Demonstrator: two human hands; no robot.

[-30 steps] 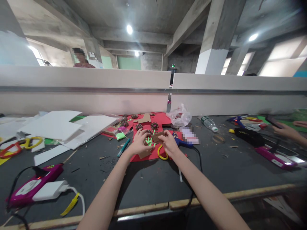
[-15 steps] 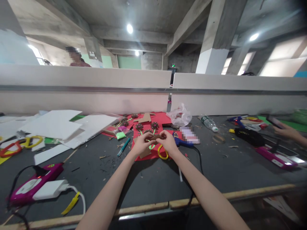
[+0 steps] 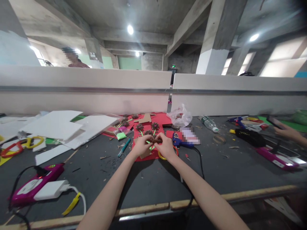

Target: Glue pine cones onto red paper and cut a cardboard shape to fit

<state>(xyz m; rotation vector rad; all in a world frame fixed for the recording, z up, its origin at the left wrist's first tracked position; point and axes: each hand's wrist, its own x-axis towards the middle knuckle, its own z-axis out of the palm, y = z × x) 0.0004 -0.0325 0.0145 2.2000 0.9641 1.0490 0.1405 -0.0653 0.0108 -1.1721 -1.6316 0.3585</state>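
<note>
My left hand (image 3: 143, 146) and my right hand (image 3: 165, 146) meet above the red sheet (image 3: 165, 118), fingers closed. Between their fingertips is a small brown strip of cardboard (image 3: 157, 140), partly hidden by the fingers. Dark pine cones (image 3: 155, 126) with light green strips lie on the red sheet just beyond my hands, alongside a cut piece of cardboard (image 3: 145, 118). Under my right hand, the red and yellow handles of scissors (image 3: 177, 150) show in part. A blue glue gun (image 3: 183, 143) rests to the right with its black cord trailing toward me.
White sheets (image 3: 55, 123) and more scissors (image 3: 35, 142) lie at the left, behind a magenta power strip (image 3: 51, 172). A teal pen (image 3: 124, 147) sits left of my hands. Rightward are a plastic bag (image 3: 181, 115), a bottle (image 3: 209, 123) and another person's hand (image 3: 285, 131) holding a phone.
My right hand has shifted slightly left and down, closer to my left hand. The brown strip looks more closed up between the fingers. More of the glue gun and scissors handles shows.
</note>
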